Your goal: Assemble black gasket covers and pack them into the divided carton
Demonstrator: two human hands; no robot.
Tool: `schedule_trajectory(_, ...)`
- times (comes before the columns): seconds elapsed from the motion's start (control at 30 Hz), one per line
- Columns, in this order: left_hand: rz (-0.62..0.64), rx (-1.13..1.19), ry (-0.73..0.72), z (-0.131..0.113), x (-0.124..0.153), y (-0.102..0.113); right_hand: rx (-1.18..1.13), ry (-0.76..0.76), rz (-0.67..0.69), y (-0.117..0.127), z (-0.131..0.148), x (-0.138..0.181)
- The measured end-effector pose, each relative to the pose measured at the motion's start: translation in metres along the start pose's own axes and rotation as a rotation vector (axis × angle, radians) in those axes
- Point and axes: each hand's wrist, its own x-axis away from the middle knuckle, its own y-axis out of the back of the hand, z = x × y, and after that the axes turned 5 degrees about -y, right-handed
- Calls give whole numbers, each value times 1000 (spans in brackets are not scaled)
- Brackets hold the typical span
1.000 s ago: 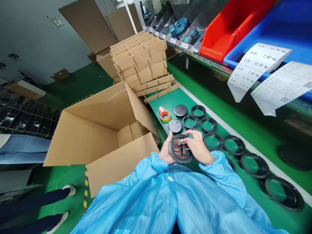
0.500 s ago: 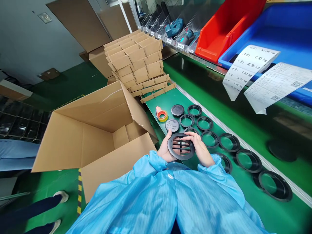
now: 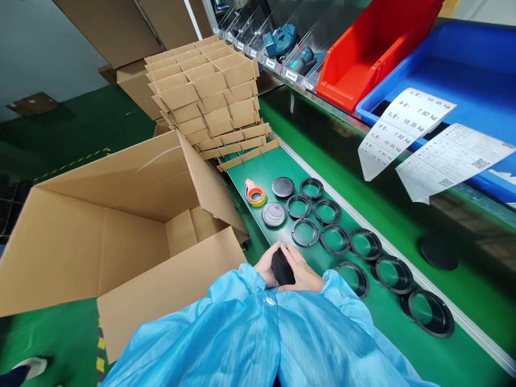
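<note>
**Both hands clamped on one black part, low at the bench edge**

Far left: big open box (image 3: pixel 100 231), flaps up, right against the near-left edge of the bench (image 3: pixel 278 164). Behind that, a stack of cardboard dividers (image 3: pixel 205 91) at the far end of the green top. Next over, an orange tape roll (image 3: pixel 255 193) lying flat, just beside two closed black caps (image 3: pixel 273 213).

Low in the middle, close to the body: left hand (image 3: pixel 266 263) wrapped round the left side of a black part (image 3: pixel 282 267), closed tight on the edge. Part turned edge-on, just a dark oval from here, held over the near edge of the bench. Can't make out any detail on the face. Right hand (image 3: pixel 300 271) on the other side, flat over the top and gripping too.

Right of the hands: two rows of open black rings (image 3: pixel 334 238) flat on the bench, trailing off to the right, nearest ones close to the fingertips.

Up top right: teal tools (image 3: pixel 278 40), then a red bin (image 3: pixel 363 54), then a blue bin (image 3: pixel 463 59) with paper slips (image 3: pixel 403 129) hanging off the front.
</note>
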Motion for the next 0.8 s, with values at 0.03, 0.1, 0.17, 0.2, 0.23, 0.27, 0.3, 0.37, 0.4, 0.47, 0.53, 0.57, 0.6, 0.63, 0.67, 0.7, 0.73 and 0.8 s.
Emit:
schedule_trajectory(0.03,23,4,-11,-2,-3,0,-6,14,21,2,-3,-6)
schedule_trajectory(0.1,12,2,-55,-11,-7,1,32,-5,-72,9,-14,-22)
schedule_trajectory(0.17,-85,-29,-141,-21,-9,6,146,-163,-325,19,-32,-40)
schedule_trajectory(0.2,-144,-48,-181,-27,-9,9,221,-266,-455,24,-43,-50)
schedule_trajectory(0.23,-194,-64,-211,-32,-9,13,296,-349,-548,27,-55,-59)
schedule_trajectory(0.27,-225,-73,-230,-36,-9,18,362,-396,-589,27,-66,-66)
schedule_trajectory(0.3,-239,-72,-240,-40,-8,22,415,-407,-582,25,-76,-71)
schedule_trajectory(0.37,-263,-55,-232,-45,-5,30,472,-389,-510,13,-88,-75)
schedule_trajectory(0.4,-284,-46,-230,-46,-4,34,478,-385,-482,5,-90,-73)
schedule_trajectory(0.47,-338,-25,-236,-47,-1,41,460,-385,-453,-10,-85,-67)
schedule_trajectory(0.53,-391,-5,-242,-45,0,47,436,-362,-443,-15,-74,-63)
schedule_trajectory(0.57,-414,3,-242,-44,1,49,427,-349,-456,-14,-68,-62)
schedule_trajectory(0.6,-436,6,-239,-44,0,50,421,-337,-477,-11,-61,-63)
schedule_trajectory(0.63,-456,6,-234,-43,0,51,414,-331,-504,-8,-55,-66)
schedule_trajectory(0.67,-474,2,-229,-43,-1,51,406,-334,-529,-5,-49,-69)
schedule_trajectory(0.7,-491,-7,-223,-43,-2,49,397,-337,-534,-5,-45,-72)
schedule_trajectory(0.73,-507,-19,-215,-44,-3,47,386,-338,-513,-6,-42,-75)
schedule_trajectory(0.8,-528,-48,-204,-47,-7,41,366,-348,-427,-13,-42,-81)
